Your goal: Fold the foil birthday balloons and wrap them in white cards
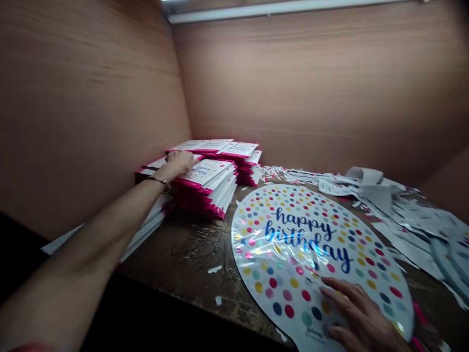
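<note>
A flat foil balloon point(293, 254) with coloured dots and blue "happy birthday" lettering lies on the dark table in front of me. My right hand point(357, 313) is over its lower right part, fingers stretched out and spread, holding nothing. To the left, my left hand point(181, 164) reaches onto a stack of white packets with pink edges point(208, 183). Its fingers bend down among the top packets. Whether they grip one is hidden. A bracelet point(159, 182) circles the left wrist.
More pink-edged packets point(240, 149) are piled behind, against the wooden panels point(311, 88). White sheets point(144, 232) lie under my left forearm. Paper offcuts and strips point(399, 210) cover the right side. Small scraps point(219, 300) dot the table point(198, 259).
</note>
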A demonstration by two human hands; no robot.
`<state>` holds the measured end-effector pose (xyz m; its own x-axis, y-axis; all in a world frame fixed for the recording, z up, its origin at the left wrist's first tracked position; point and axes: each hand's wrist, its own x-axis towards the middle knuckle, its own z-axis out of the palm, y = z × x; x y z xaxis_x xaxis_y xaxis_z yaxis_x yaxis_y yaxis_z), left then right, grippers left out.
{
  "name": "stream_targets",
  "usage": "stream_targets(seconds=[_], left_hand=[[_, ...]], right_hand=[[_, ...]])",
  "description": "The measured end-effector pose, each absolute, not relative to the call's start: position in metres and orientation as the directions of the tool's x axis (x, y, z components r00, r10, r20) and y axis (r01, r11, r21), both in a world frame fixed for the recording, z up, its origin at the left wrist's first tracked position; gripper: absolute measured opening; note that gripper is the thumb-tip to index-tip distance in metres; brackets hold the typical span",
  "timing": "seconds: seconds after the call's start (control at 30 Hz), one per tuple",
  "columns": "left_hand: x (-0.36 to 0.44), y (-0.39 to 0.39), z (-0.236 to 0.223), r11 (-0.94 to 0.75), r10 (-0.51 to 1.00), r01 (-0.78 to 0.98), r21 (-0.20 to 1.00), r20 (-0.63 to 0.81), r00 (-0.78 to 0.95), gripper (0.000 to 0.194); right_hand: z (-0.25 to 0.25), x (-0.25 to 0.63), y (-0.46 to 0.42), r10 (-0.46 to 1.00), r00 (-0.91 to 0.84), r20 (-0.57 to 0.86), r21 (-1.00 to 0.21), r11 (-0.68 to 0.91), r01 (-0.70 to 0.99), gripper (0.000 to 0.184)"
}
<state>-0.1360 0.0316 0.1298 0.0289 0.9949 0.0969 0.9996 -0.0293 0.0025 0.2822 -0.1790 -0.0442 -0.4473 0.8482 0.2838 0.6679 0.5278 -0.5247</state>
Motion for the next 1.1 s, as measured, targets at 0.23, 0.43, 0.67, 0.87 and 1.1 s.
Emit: stream_targets(seconds=[0.23,0.43,0.67,0.87,1.1], left_hand=[[-0.004,-0.075,0.026,-0.617,0.772,0.745,0.253,0.014,0.635,0.035],[0.022,-0.11,-0.024,-0.722,0.534,0.451,0.524,0.008,0.845,0.051],[0.013,-0.099,-0.004,-0.689,0.473,0.392,0.61,-0.032,0.881,0.056],[0.03,-0.102,-0.011,-0.595,0.753,0.7,0.395,-0.032,0.657,0.018],[0.018,-0.11,-0.015,-0.594,0.79,0.733,0.331,0.068,0.609,0.02]], right_hand=[[-0.048,0.257,-0.188,0.885,-0.446,0.136,-0.579,0.436,0.689,0.035],[-0.047,0.252,-0.182,0.894,-0.425,0.141,-0.686,0.397,0.61,0.012],[-0.027,0.244,-0.144,0.93,-0.344,-0.133,-0.828,0.087,0.554,0.02],[-0.008,0.249,-0.123,0.944,-0.274,-0.186,-0.858,-0.02,0.514,0.032],[-0.031,0.31,-0.167,0.873,-0.408,0.266,-0.46,0.487,0.742,0.059]])
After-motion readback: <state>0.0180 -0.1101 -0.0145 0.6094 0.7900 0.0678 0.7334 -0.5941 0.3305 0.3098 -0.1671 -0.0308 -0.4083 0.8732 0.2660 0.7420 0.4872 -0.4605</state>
